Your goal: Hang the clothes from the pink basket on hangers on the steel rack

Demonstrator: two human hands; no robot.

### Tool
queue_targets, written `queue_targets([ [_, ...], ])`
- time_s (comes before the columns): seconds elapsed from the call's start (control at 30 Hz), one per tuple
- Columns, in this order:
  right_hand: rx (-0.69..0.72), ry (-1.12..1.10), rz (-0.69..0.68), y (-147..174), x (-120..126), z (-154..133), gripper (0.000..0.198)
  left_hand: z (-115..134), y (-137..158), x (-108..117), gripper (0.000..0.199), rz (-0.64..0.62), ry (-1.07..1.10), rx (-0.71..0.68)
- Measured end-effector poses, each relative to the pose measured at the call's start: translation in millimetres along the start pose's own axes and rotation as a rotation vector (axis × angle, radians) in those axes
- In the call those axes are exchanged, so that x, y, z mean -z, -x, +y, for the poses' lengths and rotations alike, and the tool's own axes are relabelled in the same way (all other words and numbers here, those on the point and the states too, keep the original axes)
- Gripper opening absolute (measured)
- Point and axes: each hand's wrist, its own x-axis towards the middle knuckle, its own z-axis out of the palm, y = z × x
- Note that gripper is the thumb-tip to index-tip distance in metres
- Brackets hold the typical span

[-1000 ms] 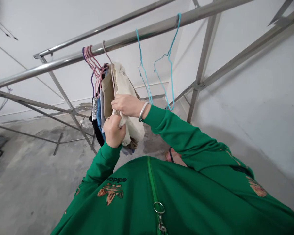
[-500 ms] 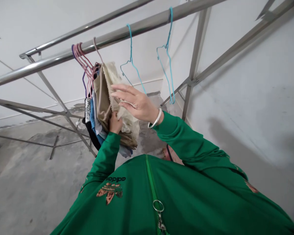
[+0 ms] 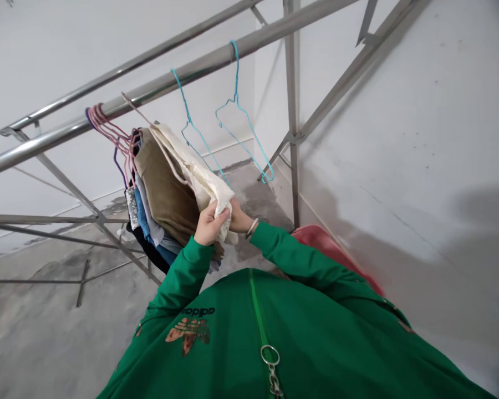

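Observation:
A cream, lacy garment [image 3: 193,166] hangs from a pale pink hanger [image 3: 164,149] on the metal rail. Its lower end is drawn out toward me. My left hand [image 3: 209,226] is closed on this end, the thumb pressed on the cloth. On the far side of the same end, my right hand [image 3: 240,217] grips it too, its fingers partly hidden by the cloth. Directly left of the cream cloth hangs a khaki garment [image 3: 166,180]; whether the two are one piece I cannot tell.
The metal rail [image 3: 166,83] slants across the view. Bare blue hangers [image 3: 190,119] hang on its right part. Bunched pink hangers [image 3: 112,130] carry blue, grey and black clothes at left. A red object [image 3: 330,246] stands beside the wall, right of my sleeve.
My right hand has come down from beside the cream garment and now grips its lower end. My left hand has shifted to that end, and the cloth is pulled out toward me. The view has turned right.

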Motion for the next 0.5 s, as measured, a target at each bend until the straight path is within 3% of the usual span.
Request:
queue_targets([
  [0.07, 0.012, -0.199, 0.077, -12.0, -3.5, -4.3, 0.043, 13.2, 1.9, 9.3, 0.040, 0.047, -0.095, -0.088],
  [0.23, -0.003, -0.453, 0.083, -23.1, -4.8, -19.7, 0.050, 45.1, -7.1, 44.6, 0.059, 0.490, -0.505, -0.402],
  [0.3, -0.059, -0.554, 0.051, -24.0, -6.0, -25.0, 0.047, 55.4, -12.1, 53.3, 0.063, 0.497, -0.651, -0.472],
  [0.37, -0.090, -0.609, 0.031, -25.5, -8.4, -27.7, 0.044, 62.6, -14.2, 62.2, 0.051, 0.504, -0.825, -0.506],
  [0.5, -0.140, -0.644, 0.093, -31.3, -12.3, -20.3, 0.041, 70.5, -7.8, 97.3, 0.025, 0.533, -1.216, -0.411],
])
